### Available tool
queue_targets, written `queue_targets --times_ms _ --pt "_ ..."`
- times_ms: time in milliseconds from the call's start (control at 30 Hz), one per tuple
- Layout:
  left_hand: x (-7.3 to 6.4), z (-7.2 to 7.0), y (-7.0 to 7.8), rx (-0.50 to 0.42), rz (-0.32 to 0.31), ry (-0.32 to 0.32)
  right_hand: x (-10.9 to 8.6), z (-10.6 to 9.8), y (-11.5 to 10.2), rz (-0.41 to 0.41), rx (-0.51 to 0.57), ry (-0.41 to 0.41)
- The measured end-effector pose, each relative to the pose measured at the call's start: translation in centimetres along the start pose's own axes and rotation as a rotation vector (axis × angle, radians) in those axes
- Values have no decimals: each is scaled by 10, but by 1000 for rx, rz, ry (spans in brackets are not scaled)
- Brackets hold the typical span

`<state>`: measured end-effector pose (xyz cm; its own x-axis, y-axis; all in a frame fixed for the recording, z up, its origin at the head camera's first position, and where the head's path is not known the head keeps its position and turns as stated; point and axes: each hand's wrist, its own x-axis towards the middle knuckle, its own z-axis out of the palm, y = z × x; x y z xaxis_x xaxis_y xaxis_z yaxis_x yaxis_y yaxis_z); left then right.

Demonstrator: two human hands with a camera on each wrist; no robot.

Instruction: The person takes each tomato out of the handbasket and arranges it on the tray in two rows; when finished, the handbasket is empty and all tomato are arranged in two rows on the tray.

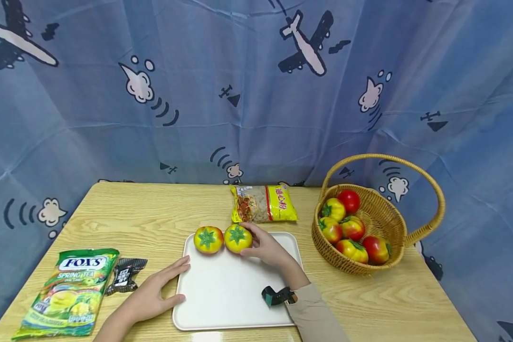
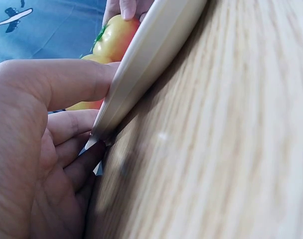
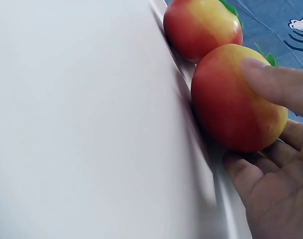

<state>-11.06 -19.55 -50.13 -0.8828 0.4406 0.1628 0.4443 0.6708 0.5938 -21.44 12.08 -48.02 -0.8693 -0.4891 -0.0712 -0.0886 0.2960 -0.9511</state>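
Note:
My right hand (image 1: 262, 244) holds a red-and-yellow toy tomato (image 1: 236, 239) with a green star-shaped top at the back of the white tray (image 1: 235, 289). In the right wrist view, the thumb lies on the held tomato (image 3: 231, 104) and the other fingers curl beneath its side. A second toy tomato (image 1: 208, 240) sits just left of it on the tray. My left hand (image 1: 156, 292) is at the tray's left edge, its fingers extended and touching the rim. In the left wrist view, the fingertips meet the tray's side (image 2: 141, 64).
At the right stands a wicker basket (image 1: 393, 209) with a tall handle and several red and yellow toy tomatoes (image 1: 352, 228). Behind the tray lies a yellow macaroni bag (image 1: 262, 204). A green FOX'S candy bag (image 1: 68, 294) and a small black packet (image 1: 125, 275) lie at the left.

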Motion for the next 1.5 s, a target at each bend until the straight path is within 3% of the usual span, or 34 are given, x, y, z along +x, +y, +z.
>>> queue_targets --times_ms 367,967,1500 --pt "-1 2 -2 9 0 19 -2 2 -1 -5 -25 -23" --pt "0 1 -1 4 -12 -2 -3 0 -4 31 -3 -12" --pt "0 0 -1 3 -16 -5 -17 -28 -19 -19 -82 61"
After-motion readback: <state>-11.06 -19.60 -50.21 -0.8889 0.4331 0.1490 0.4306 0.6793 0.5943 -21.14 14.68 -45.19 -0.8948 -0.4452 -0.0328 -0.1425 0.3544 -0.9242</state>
